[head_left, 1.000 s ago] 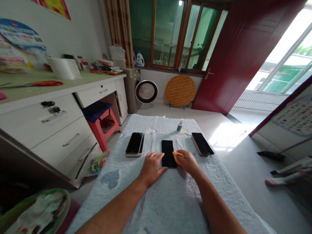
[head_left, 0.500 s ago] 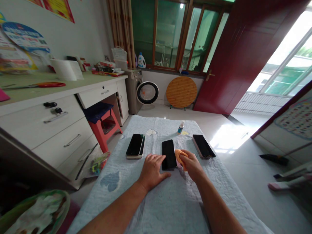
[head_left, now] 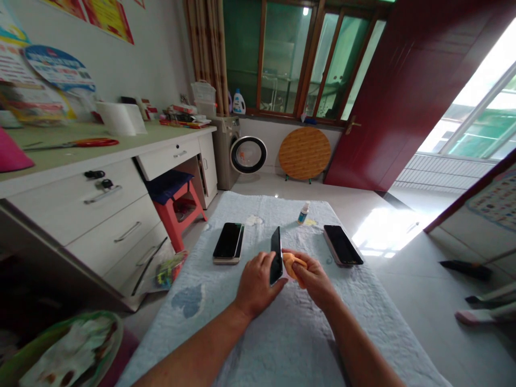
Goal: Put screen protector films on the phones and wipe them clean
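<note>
Beyond the cloth-draped counter (head_left: 290,344), I see a dark red door (head_left: 374,97) at one o'clock. The black phone (head_left: 276,258) sits at the centre of my dial, tilted up on edge; my left hand (head_left: 256,282) grips it between fingers and thumb. On its three o'clock side, my right hand (head_left: 318,279) pinches an orange rag (head_left: 296,270). Another phone (head_left: 228,240) lies at ten, and a small bottle (head_left: 303,213) stands at one.
</note>
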`<state>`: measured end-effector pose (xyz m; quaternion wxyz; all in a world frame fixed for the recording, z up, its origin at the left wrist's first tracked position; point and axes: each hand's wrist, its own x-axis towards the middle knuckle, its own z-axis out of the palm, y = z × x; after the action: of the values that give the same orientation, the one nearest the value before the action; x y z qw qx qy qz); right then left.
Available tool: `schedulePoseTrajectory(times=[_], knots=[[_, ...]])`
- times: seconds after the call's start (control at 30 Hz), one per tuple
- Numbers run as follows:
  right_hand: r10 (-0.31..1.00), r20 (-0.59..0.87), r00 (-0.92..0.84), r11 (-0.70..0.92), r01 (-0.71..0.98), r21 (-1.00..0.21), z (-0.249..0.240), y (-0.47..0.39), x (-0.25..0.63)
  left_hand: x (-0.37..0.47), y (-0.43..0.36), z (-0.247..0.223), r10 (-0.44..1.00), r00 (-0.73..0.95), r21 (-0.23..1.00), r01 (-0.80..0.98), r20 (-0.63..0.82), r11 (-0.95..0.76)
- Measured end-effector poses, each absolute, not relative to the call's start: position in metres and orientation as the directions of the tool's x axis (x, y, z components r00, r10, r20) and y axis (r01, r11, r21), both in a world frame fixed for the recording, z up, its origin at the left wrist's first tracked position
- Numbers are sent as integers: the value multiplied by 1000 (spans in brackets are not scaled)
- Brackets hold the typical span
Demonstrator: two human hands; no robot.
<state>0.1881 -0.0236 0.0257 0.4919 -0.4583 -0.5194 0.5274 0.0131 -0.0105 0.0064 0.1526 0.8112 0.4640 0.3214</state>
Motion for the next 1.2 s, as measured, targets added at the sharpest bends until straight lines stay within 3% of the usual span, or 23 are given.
schedulePoseTrajectory(times=[0.13, 0.43, 0.63, 0.8, 0.97, 1.2], knots=[[988, 1, -155, -7, -48, -999, 26, -24, 184, 15, -11, 8, 863, 332, 629, 592, 379, -504], [986, 34, -163, 43, 50, -998, 12, -23, 182, 12, -10, 9, 897, 253, 686, 578, 363, -442], [984, 136, -111, 161, 268, -950, 6, -22, 184, 12, -7, 7, 934, 173, 826, 436, 312, -357], [951, 291, -107, 306, 472, -827, 8, -21, 186, 16, -10, 4, 948, 286, 934, 281, 139, -222], [938, 327, -118, 335, 555, -761, 12, -22, 186, 16, -13, 4, 936, 341, 898, 379, 90, -224], [937, 318, -148, 342, 584, -737, 11, -23, 185, 14, -15, 7, 907, 410, 727, 592, 99, -347]])
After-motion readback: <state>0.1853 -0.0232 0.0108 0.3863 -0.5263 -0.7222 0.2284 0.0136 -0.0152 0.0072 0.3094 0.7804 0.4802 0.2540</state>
